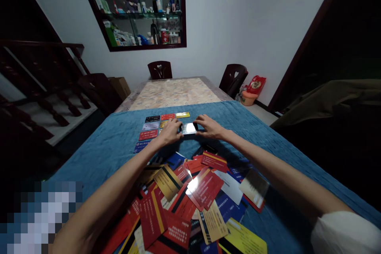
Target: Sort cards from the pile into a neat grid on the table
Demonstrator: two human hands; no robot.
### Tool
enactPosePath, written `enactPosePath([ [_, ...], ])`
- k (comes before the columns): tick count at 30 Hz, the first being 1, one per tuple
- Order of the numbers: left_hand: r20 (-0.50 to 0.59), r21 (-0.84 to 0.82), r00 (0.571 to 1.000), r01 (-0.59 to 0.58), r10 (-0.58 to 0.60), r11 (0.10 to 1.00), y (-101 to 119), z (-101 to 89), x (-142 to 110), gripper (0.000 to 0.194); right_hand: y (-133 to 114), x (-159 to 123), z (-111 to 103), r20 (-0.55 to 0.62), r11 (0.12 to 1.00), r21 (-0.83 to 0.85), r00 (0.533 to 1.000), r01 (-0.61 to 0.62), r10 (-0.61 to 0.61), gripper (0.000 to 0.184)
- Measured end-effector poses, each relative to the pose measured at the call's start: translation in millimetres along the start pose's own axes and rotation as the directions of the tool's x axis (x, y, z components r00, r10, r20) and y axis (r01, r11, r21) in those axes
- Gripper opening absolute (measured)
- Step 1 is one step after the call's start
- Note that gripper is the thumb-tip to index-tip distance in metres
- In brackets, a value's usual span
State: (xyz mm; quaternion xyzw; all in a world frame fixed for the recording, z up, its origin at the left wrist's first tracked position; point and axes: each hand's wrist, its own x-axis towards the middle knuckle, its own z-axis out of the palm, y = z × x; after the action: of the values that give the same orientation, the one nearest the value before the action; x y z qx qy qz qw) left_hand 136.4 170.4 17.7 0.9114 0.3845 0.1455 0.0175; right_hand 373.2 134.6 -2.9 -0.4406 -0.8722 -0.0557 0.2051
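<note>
Left hand: our left hand (170, 131) is closed on the left end of the held card (189, 128), thumb and fingers pinching it
Right hand: our right hand (210, 127) grips the other end in the same way
Held card: dark at both ends, with white glare across its middle; we hold it over the blue cloth (256, 143), and cannot tell if it touches
Laid-out cards: beside our left hand, toward the table's left edge, we see a black card (152, 119), a red card (168, 117) and a yellow card (182, 114) in the far row, with more rows below, down to a blue card (141, 147); our left hand hides part of them
Card pile (208, 190): between our forearms, toward the near edge, overlapping, mostly red with gold, blue, white and yellow ones, several showing dark stripes
Table (181, 91): the cloth covers our near part, the patterned top shows toward the far edge
Around: one dark chair (160, 70) at the far edge, another chair (233, 79) by the far right corner
</note>
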Motion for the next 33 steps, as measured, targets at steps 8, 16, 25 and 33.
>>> enactPosePath([
  [8,0.026,-0.01,0.996,0.085,-0.084,0.996,-29.2,10.9,38.1,0.045,24.6,35.8,14.5,0.083,0.994,-0.018,0.991,-0.104,0.105,0.046],
  [16,0.056,0.013,0.99,0.126,-0.127,0.992,-46.0,21.3,63.3,0.042,39.6,60.5,27.1,0.153,0.976,-0.063,0.964,-0.209,0.216,0.048],
  [25,0.107,0.015,0.985,0.138,-0.138,0.99,-52.4,24.8,72.0,0.029,49.5,73.9,37.9,0.186,0.968,-0.035,0.95,-0.249,0.251,0.042],
  [33,0.183,0.058,0.97,0.152,-0.16,0.987,-52.4,25.3,73.4,0.026,50.9,72.1,37.5,0.215,0.963,0.019,0.942,-0.27,0.26,0.039],
])
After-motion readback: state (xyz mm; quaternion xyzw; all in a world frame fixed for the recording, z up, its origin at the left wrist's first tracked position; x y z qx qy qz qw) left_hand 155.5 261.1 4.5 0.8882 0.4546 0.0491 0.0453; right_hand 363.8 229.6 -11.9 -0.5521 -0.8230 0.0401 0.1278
